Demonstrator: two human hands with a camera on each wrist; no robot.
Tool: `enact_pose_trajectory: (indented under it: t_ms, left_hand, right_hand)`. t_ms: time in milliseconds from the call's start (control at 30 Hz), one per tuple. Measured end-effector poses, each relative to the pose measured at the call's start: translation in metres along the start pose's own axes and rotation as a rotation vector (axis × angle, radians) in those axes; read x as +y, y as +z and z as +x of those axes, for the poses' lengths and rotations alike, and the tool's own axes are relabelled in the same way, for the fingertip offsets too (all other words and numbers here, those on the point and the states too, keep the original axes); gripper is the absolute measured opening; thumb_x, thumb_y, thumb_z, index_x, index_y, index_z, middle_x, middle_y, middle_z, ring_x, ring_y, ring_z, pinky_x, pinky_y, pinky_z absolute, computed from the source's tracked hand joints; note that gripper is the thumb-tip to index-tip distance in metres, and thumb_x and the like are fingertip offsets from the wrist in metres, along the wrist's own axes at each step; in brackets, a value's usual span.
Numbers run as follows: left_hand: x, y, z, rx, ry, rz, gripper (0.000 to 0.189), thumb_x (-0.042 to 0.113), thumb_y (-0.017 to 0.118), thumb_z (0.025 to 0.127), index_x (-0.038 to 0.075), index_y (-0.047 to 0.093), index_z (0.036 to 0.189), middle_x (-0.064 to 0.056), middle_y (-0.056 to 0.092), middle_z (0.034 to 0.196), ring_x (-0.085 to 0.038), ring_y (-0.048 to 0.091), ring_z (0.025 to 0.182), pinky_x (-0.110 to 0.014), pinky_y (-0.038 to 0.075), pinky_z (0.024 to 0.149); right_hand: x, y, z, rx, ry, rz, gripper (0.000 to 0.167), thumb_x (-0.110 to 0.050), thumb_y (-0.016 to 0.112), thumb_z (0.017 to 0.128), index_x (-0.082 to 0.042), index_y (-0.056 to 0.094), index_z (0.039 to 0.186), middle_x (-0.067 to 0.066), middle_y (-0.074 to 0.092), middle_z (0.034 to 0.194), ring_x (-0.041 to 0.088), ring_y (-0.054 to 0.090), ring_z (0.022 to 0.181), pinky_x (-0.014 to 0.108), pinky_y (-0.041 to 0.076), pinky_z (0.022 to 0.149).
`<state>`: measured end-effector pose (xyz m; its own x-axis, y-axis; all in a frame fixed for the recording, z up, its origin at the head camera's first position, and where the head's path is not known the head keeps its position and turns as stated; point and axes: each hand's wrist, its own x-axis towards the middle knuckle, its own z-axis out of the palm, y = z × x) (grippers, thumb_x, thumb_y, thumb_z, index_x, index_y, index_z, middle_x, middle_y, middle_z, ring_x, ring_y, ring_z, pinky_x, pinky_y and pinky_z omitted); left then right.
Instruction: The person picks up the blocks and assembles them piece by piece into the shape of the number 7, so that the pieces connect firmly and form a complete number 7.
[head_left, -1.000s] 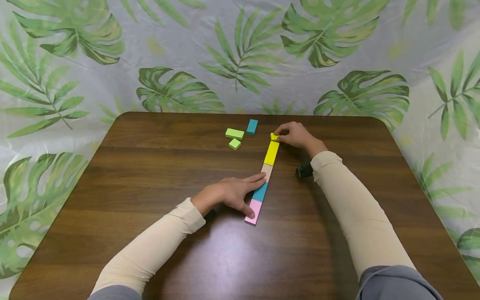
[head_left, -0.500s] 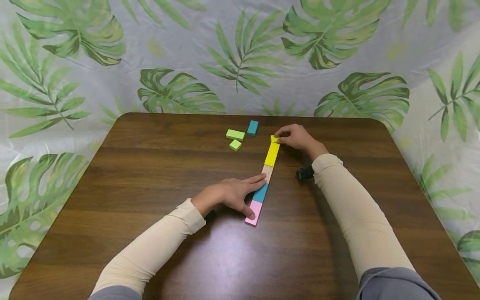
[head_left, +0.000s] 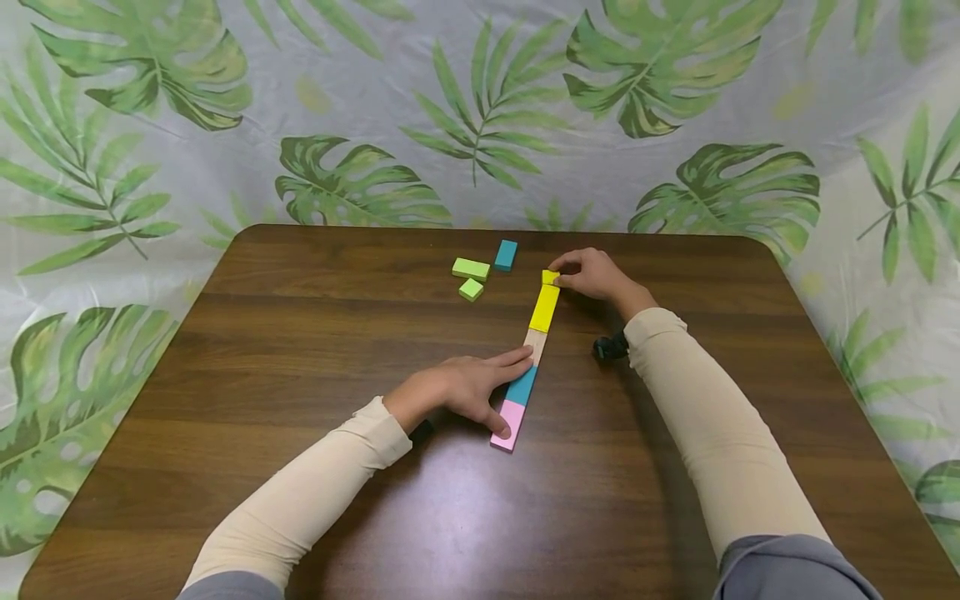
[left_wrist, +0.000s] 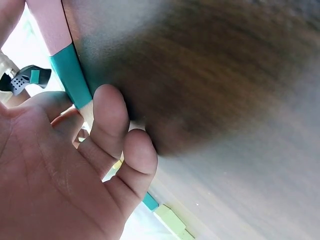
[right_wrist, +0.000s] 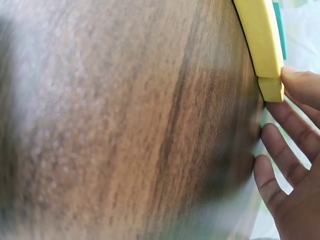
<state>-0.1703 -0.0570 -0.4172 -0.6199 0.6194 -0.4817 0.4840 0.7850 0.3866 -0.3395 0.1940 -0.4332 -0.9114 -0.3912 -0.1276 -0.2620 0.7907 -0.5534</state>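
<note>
A straight row of flat blocks runs away across the table. From the near end come a pink block (head_left: 511,419), a teal block (head_left: 521,387), a plain wood block (head_left: 537,340), a long yellow block (head_left: 545,308) and a small yellow block (head_left: 548,277). My left hand (head_left: 468,385) rests on the row, its thumb on the pink block and fingertips by the teal and wood blocks. At the far end my right hand (head_left: 592,273) pinches the small yellow block between thumb and finger. In the right wrist view, this small block touches the long yellow block's end.
Left of the row's far end lie a long green block (head_left: 471,269), a small green block (head_left: 471,289) and another teal block (head_left: 506,255). The brown wooden table (head_left: 300,333) ends at its back edge before a leaf-print curtain (head_left: 360,179).
The small yellow block, pinched by my right hand, has come slightly nearer and now meets the long yellow block. My left hand has stayed on the row.
</note>
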Motion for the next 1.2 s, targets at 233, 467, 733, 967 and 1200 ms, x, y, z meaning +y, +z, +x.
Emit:
enact_pose_trajectory:
  t_ms: [233,467,733,967,1200]
  left_hand:
    - [0.001,-0.001,0.000,0.005,0.007,0.004,0.100,0.052,0.073,0.084,0.039,0.008,0.159,0.026,-0.008,0.166,-0.024,0.039,0.145,-0.044,0.040,0.111]
    - [0.000,0.000,0.000,0.005,0.009,0.004,0.100,0.052,0.072,0.084,0.038,0.008,0.159,0.025,-0.008,0.166,-0.025,0.039,0.146,-0.045,0.039,0.111]
    - [0.000,0.000,0.000,0.008,0.011,0.007,0.101,0.052,0.073,0.083,0.038,0.008,0.159,0.025,-0.008,0.166,-0.024,0.039,0.146,-0.044,0.040,0.111]
    - [0.000,0.000,-0.001,0.011,0.011,0.009,0.101,0.052,0.073,0.083,0.038,0.008,0.159,0.026,-0.008,0.166,-0.024,0.041,0.144,-0.043,0.041,0.109]
    - [0.000,0.000,-0.002,0.020,0.022,0.021,0.100,0.051,0.073,0.084,0.036,0.009,0.160,0.024,-0.007,0.166,-0.023,0.045,0.141,-0.040,0.044,0.104]
  right_hand:
    - [0.000,-0.001,-0.001,-0.010,0.000,-0.003,0.036,-0.020,0.062,0.096,-0.007,0.065,0.129,0.020,0.058,0.139,0.039,0.049,0.131,0.054,0.041,0.107]
    - [0.001,-0.001,-0.002,0.001,-0.003,0.002,0.036,-0.020,0.062,0.095,-0.006,0.065,0.128,0.019,0.060,0.137,0.036,0.053,0.123,0.052,0.044,0.103]
    - [0.001,0.000,-0.001,0.006,-0.008,0.007,0.035,-0.019,0.062,0.096,-0.005,0.064,0.128,0.019,0.061,0.134,0.036,0.054,0.118,0.051,0.045,0.101]
    - [0.000,-0.003,0.000,-0.022,0.004,0.021,0.038,-0.024,0.058,0.098,-0.007,0.061,0.132,0.018,0.059,0.136,0.036,0.055,0.120,0.051,0.045,0.101]
    - [-0.012,-0.018,0.011,-0.088,0.003,-0.070,0.042,-0.025,0.054,0.101,-0.004,0.056,0.137,0.021,0.056,0.140,0.039,0.052,0.127,0.054,0.043,0.105]
